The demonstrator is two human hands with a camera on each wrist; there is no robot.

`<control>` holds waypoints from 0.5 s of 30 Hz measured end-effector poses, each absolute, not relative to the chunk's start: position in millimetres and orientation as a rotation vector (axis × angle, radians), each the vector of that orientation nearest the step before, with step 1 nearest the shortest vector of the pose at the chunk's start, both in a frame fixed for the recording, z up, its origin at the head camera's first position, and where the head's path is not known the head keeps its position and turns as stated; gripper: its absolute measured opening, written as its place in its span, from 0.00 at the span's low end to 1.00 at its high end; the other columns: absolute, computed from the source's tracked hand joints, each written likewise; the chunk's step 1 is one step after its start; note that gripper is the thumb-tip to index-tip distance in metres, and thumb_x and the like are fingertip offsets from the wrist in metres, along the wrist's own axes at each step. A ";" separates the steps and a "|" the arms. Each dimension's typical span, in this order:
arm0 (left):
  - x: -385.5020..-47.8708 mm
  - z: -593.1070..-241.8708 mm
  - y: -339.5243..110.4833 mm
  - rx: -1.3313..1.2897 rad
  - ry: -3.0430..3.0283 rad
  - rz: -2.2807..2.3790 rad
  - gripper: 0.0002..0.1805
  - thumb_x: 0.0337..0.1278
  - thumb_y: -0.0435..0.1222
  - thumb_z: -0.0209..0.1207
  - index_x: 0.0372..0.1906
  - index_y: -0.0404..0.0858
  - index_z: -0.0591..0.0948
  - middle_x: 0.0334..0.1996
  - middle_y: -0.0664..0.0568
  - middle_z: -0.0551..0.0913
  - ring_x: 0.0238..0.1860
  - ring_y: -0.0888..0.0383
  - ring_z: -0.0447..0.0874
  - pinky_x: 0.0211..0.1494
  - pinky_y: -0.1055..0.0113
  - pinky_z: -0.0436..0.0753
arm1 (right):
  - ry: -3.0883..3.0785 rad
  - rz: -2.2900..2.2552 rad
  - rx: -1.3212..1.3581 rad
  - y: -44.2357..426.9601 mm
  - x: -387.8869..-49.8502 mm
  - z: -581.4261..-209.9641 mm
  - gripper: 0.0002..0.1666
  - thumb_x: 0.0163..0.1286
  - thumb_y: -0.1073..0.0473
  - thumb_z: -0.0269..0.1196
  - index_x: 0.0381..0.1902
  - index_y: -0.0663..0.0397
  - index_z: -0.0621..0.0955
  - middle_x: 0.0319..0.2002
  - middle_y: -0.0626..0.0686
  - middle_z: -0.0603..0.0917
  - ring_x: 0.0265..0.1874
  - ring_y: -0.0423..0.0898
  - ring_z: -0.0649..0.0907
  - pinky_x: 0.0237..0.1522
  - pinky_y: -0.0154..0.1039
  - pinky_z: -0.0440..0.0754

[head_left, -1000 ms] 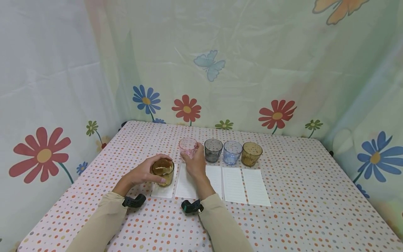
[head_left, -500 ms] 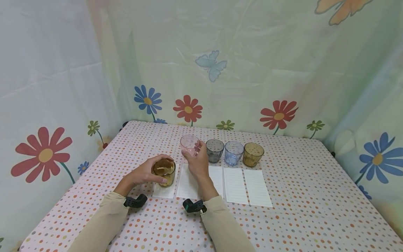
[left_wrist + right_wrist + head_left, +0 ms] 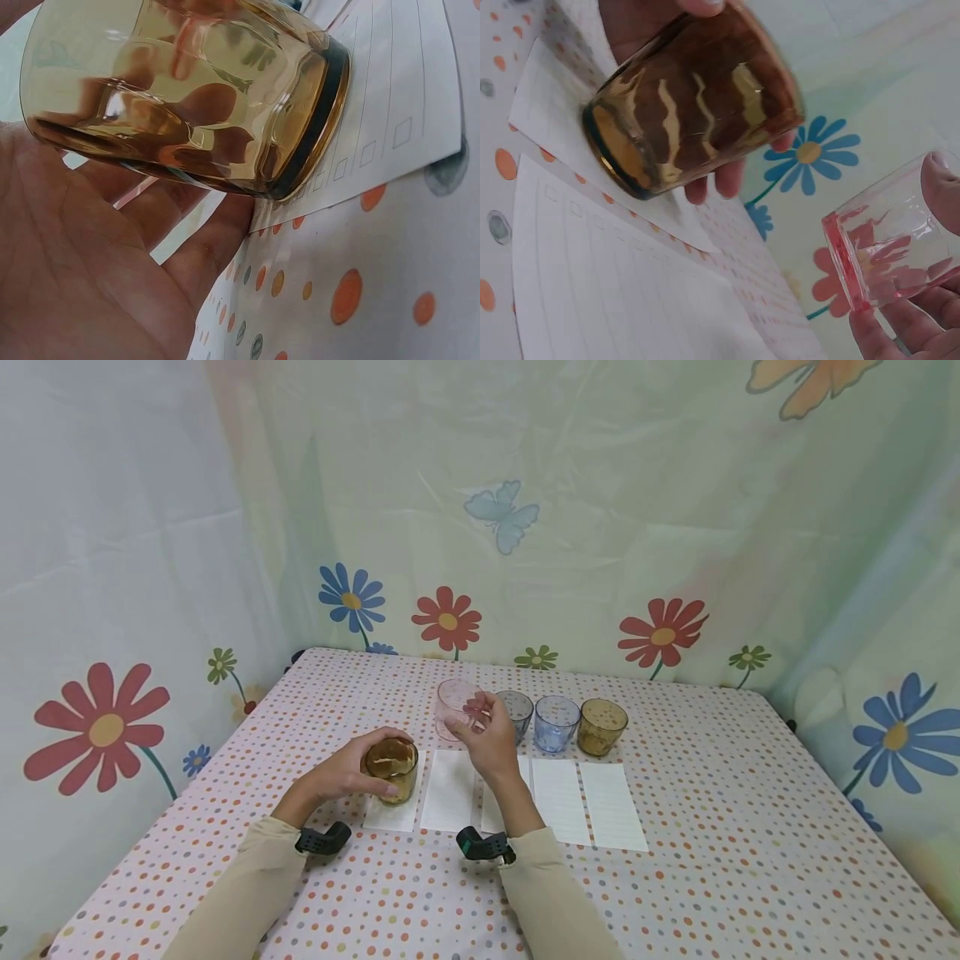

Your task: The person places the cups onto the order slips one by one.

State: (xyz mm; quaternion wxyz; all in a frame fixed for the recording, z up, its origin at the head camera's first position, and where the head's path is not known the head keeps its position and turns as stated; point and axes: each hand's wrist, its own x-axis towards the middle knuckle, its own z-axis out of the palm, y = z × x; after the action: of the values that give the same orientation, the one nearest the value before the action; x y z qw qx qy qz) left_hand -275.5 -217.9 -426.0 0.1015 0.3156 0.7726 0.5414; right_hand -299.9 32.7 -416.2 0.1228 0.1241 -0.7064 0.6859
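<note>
My left hand (image 3: 337,768) grips an amber glass tumbler (image 3: 402,783) at the leftmost paper slip (image 3: 386,820). Fingers and thumb wrap the tumbler's sides in the left wrist view; whether its base (image 3: 315,120) touches the paper I cannot tell. A clear pink tumbler (image 3: 452,703) is held in my right hand (image 3: 491,742), raised off the table behind the second slip (image 3: 447,793). The right wrist view has the pink tumbler (image 3: 885,247) between the thumb (image 3: 941,187) and the fingers below. My right hand partly hides a grey tumbler (image 3: 517,710).
To the right of the grey tumbler stand a blue tumbler (image 3: 556,727) and another amber tumbler (image 3: 602,728), close together in a row. More lined paper slips (image 3: 613,806) lie before them on the dotted tablecloth (image 3: 720,827). A flowered curtain (image 3: 570,568) hangs behind.
My right hand has lifted the pink tumbler from its place in the row and drawn it slightly rightward, in front of the grey one. The left hand keeps its grip with barely any movement.
</note>
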 end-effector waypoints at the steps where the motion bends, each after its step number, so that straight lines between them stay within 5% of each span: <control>1: -275.5 -426.1 -217.7 0.931 2.281 1.601 0.41 0.51 0.34 0.71 0.69 0.29 0.67 0.63 0.39 0.76 0.63 0.39 0.74 0.65 0.47 0.76 | -2.056 2.013 0.376 35.5 -299.0 -414.9 0.36 0.64 0.64 0.72 0.65 0.65 0.67 0.60 0.68 0.75 0.63 0.60 0.78 0.65 0.57 0.73; 15: -274.4 -425.1 -216.9 0.910 2.308 1.584 0.41 0.50 0.34 0.72 0.70 0.29 0.67 0.62 0.39 0.76 0.63 0.41 0.75 0.64 0.51 0.77 | -2.075 1.975 0.476 52.1 -287.3 -411.5 0.38 0.59 0.65 0.75 0.64 0.65 0.71 0.57 0.63 0.81 0.58 0.58 0.82 0.62 0.54 0.78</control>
State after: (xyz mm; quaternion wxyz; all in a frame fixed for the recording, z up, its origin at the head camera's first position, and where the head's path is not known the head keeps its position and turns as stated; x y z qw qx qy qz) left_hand -274.4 -216.9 -425.1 0.0990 0.3076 0.7803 0.5354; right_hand -287.3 52.1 -411.5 0.1183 0.1627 -0.7096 0.6753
